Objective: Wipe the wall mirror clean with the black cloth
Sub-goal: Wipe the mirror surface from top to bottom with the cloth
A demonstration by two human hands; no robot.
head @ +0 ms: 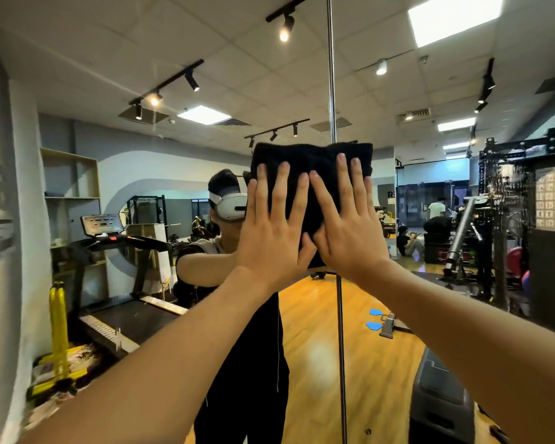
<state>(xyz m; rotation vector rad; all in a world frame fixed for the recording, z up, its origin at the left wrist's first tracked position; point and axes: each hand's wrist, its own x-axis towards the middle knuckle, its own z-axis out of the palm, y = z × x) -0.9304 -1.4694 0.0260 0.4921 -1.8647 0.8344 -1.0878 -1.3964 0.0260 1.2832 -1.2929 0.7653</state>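
Gym interior, ceiling tiles and track spotlights overhead, nearly all of it seen as reflection in the wall mirror [398,193] that filled the view. Nearest the camera, two bare forearms reached in from 7 and 5 o'clock and converged at centre. The left hand [271,229] and right hand [346,225] lay flat, fingers spread and pointing to 12 o'clock, thumbs touching or nearly so, both palms pressed on the black cloth [311,165]. Neither hand was curled round it; the cloth was pinned to the glass by palm pressure only, apparently folded into a thick pad, probably so that it gave an even wiping face and stayed put under the push. The pad sat at the centre of the view, across the vertical seam [332,91] between two mirror panels, its upper edge showing above the fingertips. Two hands side by side suggested firm scrubbing pressure over a wide strip. Whether the glass around it was clean could not be told. Behind, in reflection: the person's own arm and dark top at 7 o'clock of the cloth, a treadmill [116,245] at 9 o'clock, the yellow wooden floor [378,363] at 6 o'clock, a weight rack [519,149] at 3 o'clock.
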